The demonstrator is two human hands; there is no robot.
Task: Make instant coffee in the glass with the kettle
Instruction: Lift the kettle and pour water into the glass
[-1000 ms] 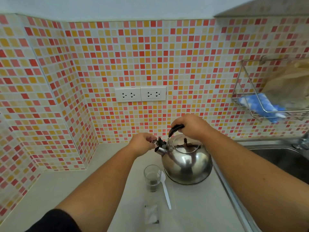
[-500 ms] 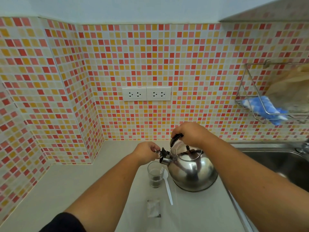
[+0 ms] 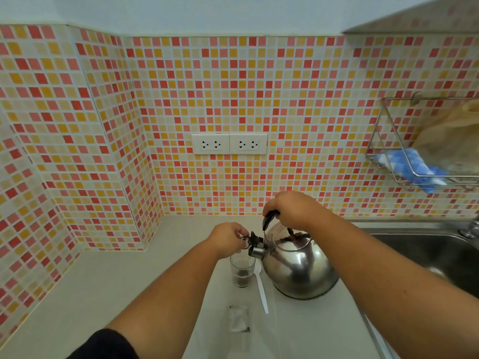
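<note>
A shiny steel kettle (image 3: 298,268) is tilted leftward, its spout right above a small clear glass (image 3: 242,272) with dark coffee powder at the bottom. My right hand (image 3: 293,209) grips the kettle's black handle from above. My left hand (image 3: 228,238) pinches the black spout cap (image 3: 255,240) at the spout's tip. A white plastic spoon (image 3: 261,288) lies on the counter between glass and kettle. A torn sachet (image 3: 239,318) lies in front of the glass. No water stream is visible.
The pale counter (image 3: 103,294) runs left to a tiled corner. A steel sink (image 3: 420,250) with a tap (image 3: 470,229) lies to the right. On the wall hang a double socket (image 3: 229,143) and a wire rack (image 3: 404,161) holding a blue cloth.
The kettle has tipped more toward the glass, and its spout now sits over the rim. Both hands keep their grips. The camera view has shifted upward.
</note>
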